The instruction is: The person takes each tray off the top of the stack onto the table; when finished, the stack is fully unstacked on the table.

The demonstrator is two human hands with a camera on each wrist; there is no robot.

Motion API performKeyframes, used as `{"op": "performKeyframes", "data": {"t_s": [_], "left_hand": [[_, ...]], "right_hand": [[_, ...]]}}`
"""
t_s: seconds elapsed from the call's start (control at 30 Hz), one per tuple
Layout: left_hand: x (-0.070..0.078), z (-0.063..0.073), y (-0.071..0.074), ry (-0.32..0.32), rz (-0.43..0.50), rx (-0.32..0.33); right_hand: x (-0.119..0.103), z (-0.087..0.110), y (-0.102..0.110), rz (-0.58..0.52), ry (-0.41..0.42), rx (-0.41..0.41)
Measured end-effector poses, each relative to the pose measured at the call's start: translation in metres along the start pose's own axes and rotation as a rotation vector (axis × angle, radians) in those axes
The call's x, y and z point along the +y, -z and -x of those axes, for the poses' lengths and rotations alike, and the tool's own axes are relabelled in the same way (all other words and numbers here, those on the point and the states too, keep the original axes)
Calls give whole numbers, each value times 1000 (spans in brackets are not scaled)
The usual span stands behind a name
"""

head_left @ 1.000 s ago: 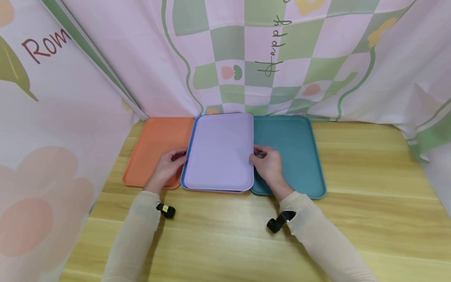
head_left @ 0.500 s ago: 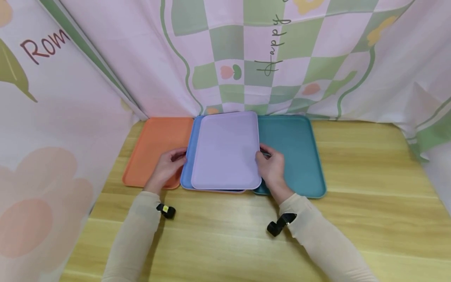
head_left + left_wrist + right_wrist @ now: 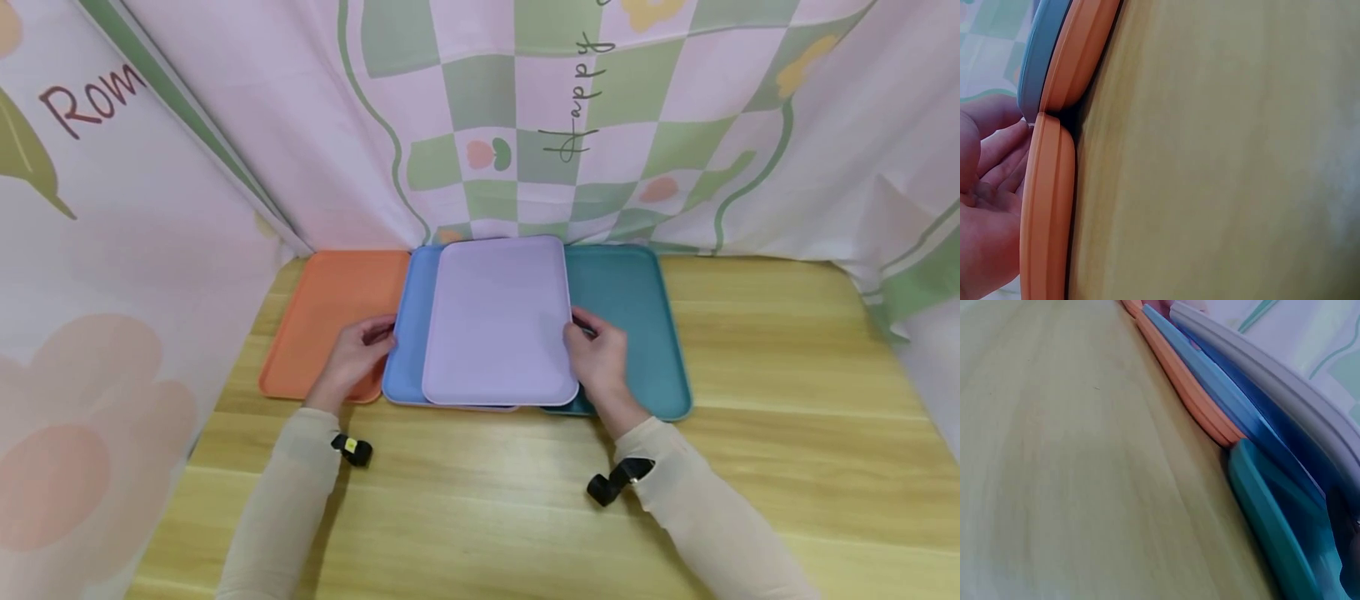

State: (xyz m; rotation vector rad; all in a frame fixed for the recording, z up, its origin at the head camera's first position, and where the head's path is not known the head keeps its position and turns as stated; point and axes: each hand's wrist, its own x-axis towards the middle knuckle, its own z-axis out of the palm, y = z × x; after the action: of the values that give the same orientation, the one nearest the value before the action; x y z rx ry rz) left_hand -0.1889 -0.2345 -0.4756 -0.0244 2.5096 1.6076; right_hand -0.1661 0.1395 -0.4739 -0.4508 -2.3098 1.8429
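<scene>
A lavender tray lies raised and shifted right over a blue tray, overlapping the teal tray. My right hand grips its right edge, thumb on top. At the blue tray's left edge, my left hand pinches with thumb and fingers above an orange tray. Beneath the blue tray, a second orange tray shows in the left wrist view. In the right wrist view a gap separates the lavender tray from the blue tray; little of the right hand shows there.
The trays stand in a row along the back of a wooden table. Right behind them hangs a patterned curtain, and another curtain runs down the left side. Bare wood extends in front of the row and to its right.
The lavender tray has slid right with my right hand, uncovering a wide strip of the blue tray and covering more of the teal one. My left hand has stayed at the blue tray's edge.
</scene>
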Motion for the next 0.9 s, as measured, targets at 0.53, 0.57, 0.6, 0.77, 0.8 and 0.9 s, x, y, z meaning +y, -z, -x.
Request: {"op": "performKeyframes", "data": {"t_s": [0.53, 0.57, 0.6, 0.77, 0.8, 0.9], "left_hand": [[-1, 1, -2, -9, 15, 13], [-1, 1, -2, -6, 16, 13], [-1, 1, -2, -2, 15, 11], [-2, 1, -2, 8, 12, 8], [-1, 1, -2, 4, 13, 8], [0, 1, -2, -2, 17, 9]], "right_hand": [[-2, -9, 71, 42, -77, -2], [-1, -11, 77, 44, -77, -1], [-1, -12, 82, 49, -78, -1], [0, -16, 104, 82, -113, 4], [-1, -16, 108, 90, -126, 5], [1, -17, 119, 86, -151, 7]]}}
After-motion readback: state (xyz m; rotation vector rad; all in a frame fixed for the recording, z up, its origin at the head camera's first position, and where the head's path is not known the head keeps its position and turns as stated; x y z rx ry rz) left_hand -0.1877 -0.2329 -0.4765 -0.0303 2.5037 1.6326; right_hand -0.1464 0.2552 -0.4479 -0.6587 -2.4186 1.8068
